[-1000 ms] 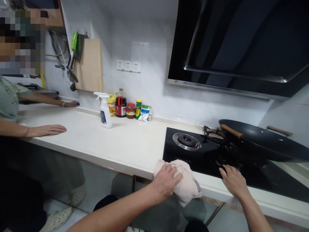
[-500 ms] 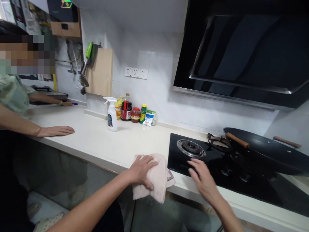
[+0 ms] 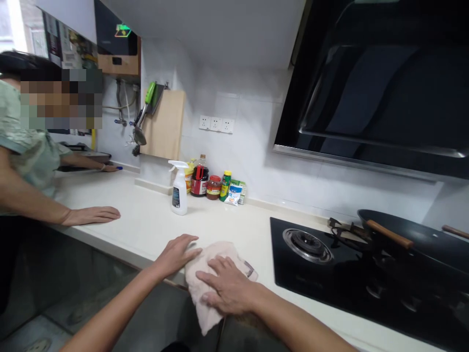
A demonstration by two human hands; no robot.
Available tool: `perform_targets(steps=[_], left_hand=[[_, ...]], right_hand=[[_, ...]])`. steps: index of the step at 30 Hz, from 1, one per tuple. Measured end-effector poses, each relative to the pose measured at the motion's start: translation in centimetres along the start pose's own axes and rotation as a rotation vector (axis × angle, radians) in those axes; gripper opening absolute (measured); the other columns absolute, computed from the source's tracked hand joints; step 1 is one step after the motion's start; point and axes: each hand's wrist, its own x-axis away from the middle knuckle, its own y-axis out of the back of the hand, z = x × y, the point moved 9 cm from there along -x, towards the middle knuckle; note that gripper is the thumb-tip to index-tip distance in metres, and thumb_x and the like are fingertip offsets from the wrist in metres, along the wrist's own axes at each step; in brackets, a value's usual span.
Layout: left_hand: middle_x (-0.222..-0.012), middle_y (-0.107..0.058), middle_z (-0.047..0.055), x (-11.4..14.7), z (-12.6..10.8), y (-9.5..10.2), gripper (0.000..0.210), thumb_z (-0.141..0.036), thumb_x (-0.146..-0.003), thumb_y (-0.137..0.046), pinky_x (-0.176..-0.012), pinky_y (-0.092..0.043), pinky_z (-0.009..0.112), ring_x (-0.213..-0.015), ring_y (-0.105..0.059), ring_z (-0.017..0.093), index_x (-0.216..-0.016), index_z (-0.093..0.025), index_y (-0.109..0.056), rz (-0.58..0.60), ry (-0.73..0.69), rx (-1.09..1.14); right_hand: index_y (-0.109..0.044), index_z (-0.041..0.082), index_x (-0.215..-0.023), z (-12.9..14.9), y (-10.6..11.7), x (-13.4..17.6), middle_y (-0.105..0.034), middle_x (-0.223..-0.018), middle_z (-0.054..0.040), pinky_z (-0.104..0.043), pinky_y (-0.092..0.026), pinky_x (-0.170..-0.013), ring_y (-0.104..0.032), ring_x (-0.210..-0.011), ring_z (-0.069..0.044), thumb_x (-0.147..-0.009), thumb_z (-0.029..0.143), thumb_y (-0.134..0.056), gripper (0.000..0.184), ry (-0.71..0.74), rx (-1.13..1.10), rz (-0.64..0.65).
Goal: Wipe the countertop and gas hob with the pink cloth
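Observation:
A pale pink cloth (image 3: 205, 305) lies on the white counter's front edge, with its lower corner hanging over. On top of the cloth rests my right hand (image 3: 232, 288), palm down and fingers spread. My left hand (image 3: 176, 254) is at the cloth's left edge, its fingers apart and thumb close to the fabric; whether the thumb touches it I cannot tell. A small printed label (image 3: 249, 268) shows at the cloth's right corner. Beyond my hands stands a white spray bottle (image 3: 179, 193) with a dark label.
A black gas hob (image 3: 293, 274) with a wok (image 3: 414, 234) is to the right, under a black range hood (image 3: 366, 98). Jars and bottles (image 3: 213, 188) line the wall. At left, a co-worker's hand (image 3: 93, 215) lies flat on the counter (image 3: 146, 234).
My right hand has moved left from beside the hob onto the cloth. My left hand has come off the cloth's top to its left side. The camera view has shifted.

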Motion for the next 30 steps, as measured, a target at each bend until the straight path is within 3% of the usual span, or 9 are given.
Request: perform_targets(steps=[4,7,10,13,17,23,27,30], left_hand=[[-0.141,-0.063,0.012,-0.2,2.2,0.0,0.05,-0.052,-0.096,-0.048,-0.115,-0.041,0.043,-0.134,-0.055,0.026,-0.129,-0.021,-0.066,-0.022,0.01,-0.124],[-0.152,-0.054,0.011,-0.4,3.4,-1.0,0.052,-0.052,-0.098,-0.044,-0.118,-0.037,0.048,-0.144,-0.045,0.027,-0.138,-0.025,-0.062,-0.01,0.049,-0.195],[-0.159,-0.046,0.009,-0.2,3.9,-2.0,0.055,-0.055,-0.1,-0.042,-0.118,-0.038,0.049,-0.149,-0.039,0.028,-0.147,-0.031,-0.054,0.034,0.068,-0.244],[-0.161,-0.043,0.008,0.2,3.5,-2.3,0.06,-0.061,-0.097,-0.045,-0.117,-0.037,0.052,-0.15,-0.037,0.031,-0.151,-0.034,-0.049,0.041,0.06,-0.304],[-0.154,-0.053,0.007,0.7,3.2,-2.8,0.06,-0.067,-0.092,-0.05,-0.114,-0.041,0.054,-0.143,-0.047,0.033,-0.142,-0.034,-0.06,0.068,0.052,-0.359],[-0.146,-0.061,0.001,0.6,4.2,-2.9,0.057,-0.072,-0.083,-0.058,-0.104,-0.052,0.053,-0.134,-0.057,0.035,-0.13,-0.042,-0.068,0.006,0.015,-0.36],[-0.143,-0.063,0.0,0.3,4.5,-2.4,0.053,-0.071,-0.082,-0.06,-0.1,-0.054,0.053,-0.129,-0.06,0.036,-0.128,-0.046,-0.069,0.017,0.033,-0.328],[-0.143,-0.063,0.0,0.2,4.6,-2.3,0.051,-0.071,-0.083,-0.059,-0.1,-0.053,0.053,-0.129,-0.06,0.035,-0.126,-0.046,-0.069,0.035,0.057,-0.325]], right_hand=[[-0.032,0.031,-0.16,-0.2,-0.4,-6.2,-0.019,-0.169,-0.0105,-0.059,-0.008,-0.124,-0.012,-0.156,-0.034,-0.103,0.06,-0.031,0.064,0.09,-0.04,0.08],[-0.027,0.028,-0.162,-2.2,0.0,-10.2,-0.016,-0.17,-0.009,-0.06,-0.002,-0.124,-0.008,-0.157,-0.03,-0.103,0.063,-0.023,0.068,0.091,-0.029,0.096],[-0.022,0.032,-0.163,-6.7,0.9,-13.0,-0.011,-0.172,-0.0051,-0.063,0.003,-0.122,-0.003,-0.158,-0.029,-0.102,0.067,-0.019,0.07,0.002,-0.027,0.086],[-0.023,0.037,-0.162,-13.5,2.2,-14.4,-0.008,-0.172,-0.0014,-0.065,0.002,-0.121,-0.002,-0.158,-0.027,-0.103,0.066,-0.017,0.066,-0.152,-0.018,0.054],[-0.025,0.037,-0.161,-24.4,4.3,-13.6,-0.01,-0.172,-0.0002,-0.064,-0.003,-0.122,-0.006,-0.157,-0.026,-0.104,0.063,-0.018,0.063,-0.367,0.016,-0.01],[-0.024,0.027,-0.162,-38.6,7.3,-8.3,-0.011,-0.171,-0.0087,-0.066,-0.005,-0.118,-0.008,-0.156,-0.033,-0.107,0.056,-0.012,0.064,-0.654,0.074,-0.094],[-0.022,0.027,-0.163,-44.0,8.3,-7.2,-0.01,-0.171,-0.0103,-0.07,-0.009,-0.115,-0.009,-0.155,-0.039,-0.107,0.056,-0.014,0.064,-0.787,0.09,-0.09],[-0.023,0.029,-0.163,-45.5,8.4,-7.5,-0.01,-0.171,-0.0112,-0.074,-0.012,-0.113,-0.011,-0.154,-0.042,-0.106,0.057,-0.018,0.063,-0.858,0.096,-0.081]])
